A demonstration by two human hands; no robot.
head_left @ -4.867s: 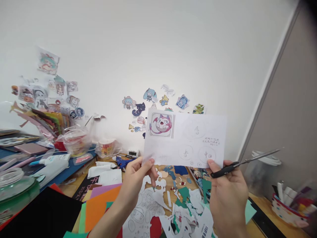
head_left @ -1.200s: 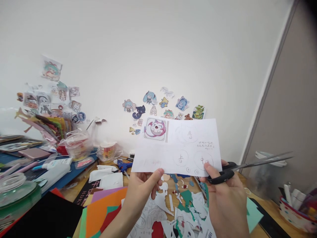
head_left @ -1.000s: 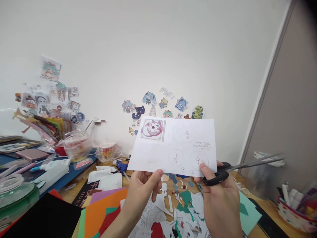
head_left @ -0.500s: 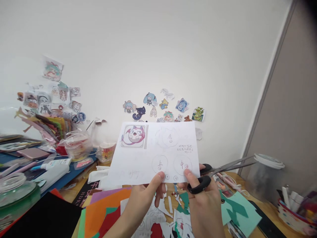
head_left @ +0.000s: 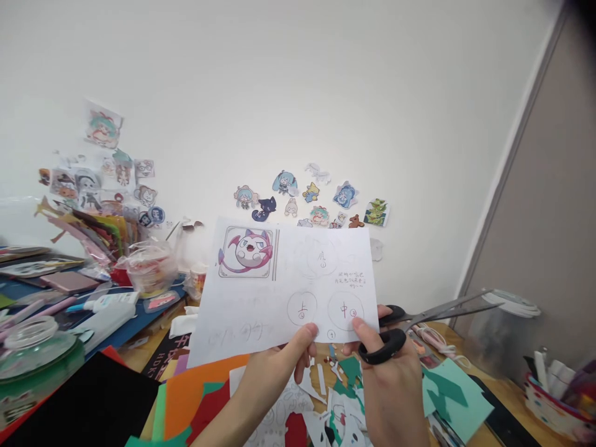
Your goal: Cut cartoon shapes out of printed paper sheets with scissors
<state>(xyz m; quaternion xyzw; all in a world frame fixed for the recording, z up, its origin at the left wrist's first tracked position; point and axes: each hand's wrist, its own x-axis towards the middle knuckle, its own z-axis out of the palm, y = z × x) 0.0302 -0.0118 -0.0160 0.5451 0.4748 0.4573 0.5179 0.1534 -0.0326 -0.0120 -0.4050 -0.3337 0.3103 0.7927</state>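
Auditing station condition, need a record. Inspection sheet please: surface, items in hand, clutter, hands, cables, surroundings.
Surface: wooden tabletop, largely covered.
Items in hand: white paper sheet with a cartoon picture and drawn circles; black-handled scissors, blades slightly apart, pointing right.
Clutter: paper scraps below the hands; orange sheet and black sheet left; mint-green sheet right.
Hands: left hand holds the sheet's lower edge, thumb in front; right hand holds its lower-right part plus the scissors.
Cables: what looks like a pale cord, right of the right hand.
Surroundings: white wall with cartoon cutouts.
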